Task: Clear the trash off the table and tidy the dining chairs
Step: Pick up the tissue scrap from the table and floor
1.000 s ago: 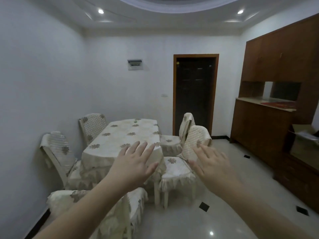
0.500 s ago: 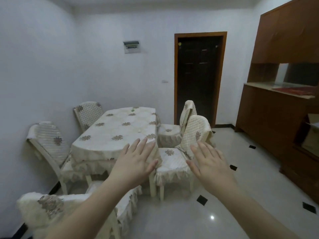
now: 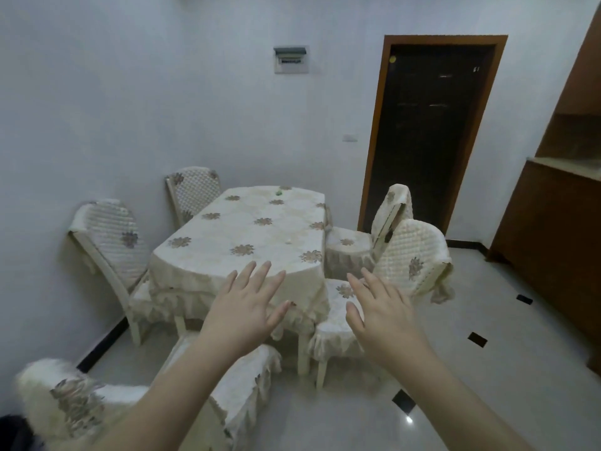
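The table (image 3: 240,229), covered in a flowered cloth, is serving as the landmark for every position below.

Left of the table, two chairs are standing against the wall: one (image 3: 110,242) angled outward at the near-left corner, and one (image 3: 193,190) at the far-left corner. In front of the table, the nearest chair (image 3: 227,385) is sitting turned askew, its seat just below the table's near edge.

The left hand (image 3: 242,315) is hovering over the table's near edge with fingers spread and holding nothing. The right hand (image 3: 379,315) is hovering to the right of the table, above a chair seat, likewise spread and holding nothing.

On the table, a small green scrap (image 3: 279,192) is lying near the far edge and a small white scrap (image 3: 288,241) is lying toward the right side; both are probably the trash, though they are too small to identify.

Right of the table, two more chairs are standing: a near one (image 3: 413,258) pulled out at an angle, and a far one (image 3: 392,206) behind it.

Procedure for the step in hand:
- Approach the table's right side, where the white scrap is closest.
- Pinch each scrap with the fingertips; avoid dragging the cloth.
- Collect both scraps before moving any chair.
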Action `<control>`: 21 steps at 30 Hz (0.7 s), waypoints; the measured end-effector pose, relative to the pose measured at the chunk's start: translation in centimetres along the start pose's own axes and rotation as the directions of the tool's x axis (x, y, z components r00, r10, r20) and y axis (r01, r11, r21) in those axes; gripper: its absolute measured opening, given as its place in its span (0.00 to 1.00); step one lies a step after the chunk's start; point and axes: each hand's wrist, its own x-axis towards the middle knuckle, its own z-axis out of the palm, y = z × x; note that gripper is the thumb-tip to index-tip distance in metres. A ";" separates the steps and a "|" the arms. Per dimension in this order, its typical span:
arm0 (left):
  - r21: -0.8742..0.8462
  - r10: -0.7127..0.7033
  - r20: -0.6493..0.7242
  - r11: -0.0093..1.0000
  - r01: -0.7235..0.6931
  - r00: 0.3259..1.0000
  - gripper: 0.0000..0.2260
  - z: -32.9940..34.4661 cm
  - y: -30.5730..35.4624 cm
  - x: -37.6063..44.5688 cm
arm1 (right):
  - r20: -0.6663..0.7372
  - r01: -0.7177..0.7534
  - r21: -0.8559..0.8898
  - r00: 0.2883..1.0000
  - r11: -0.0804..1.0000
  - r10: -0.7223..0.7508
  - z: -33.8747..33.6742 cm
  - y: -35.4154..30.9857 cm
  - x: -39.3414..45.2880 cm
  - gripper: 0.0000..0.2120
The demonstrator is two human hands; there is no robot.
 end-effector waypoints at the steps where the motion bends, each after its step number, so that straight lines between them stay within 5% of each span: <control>1: -0.005 -0.008 0.005 1.000 0.008 1.000 0.46 0.9 -1.0 1.1 | 0.012 0.002 -0.002 1.000 1.000 -0.002 0.7 -0.4 1.8 0.26; 10: 0.004 -0.010 0.028 1.000 0.009 1.000 0.37 5.8 -6.7 12.7 | 0.060 0.006 -0.058 0.998 0.998 -0.002 5.0 -1.2 14.8 0.27; 21: -0.007 0.027 0.102 1.000 -0.027 0.994 0.38 14.4 -6.6 26.9 | 0.114 -0.036 0.000 0.993 0.999 0.036 13.0 6.6 27.0 0.29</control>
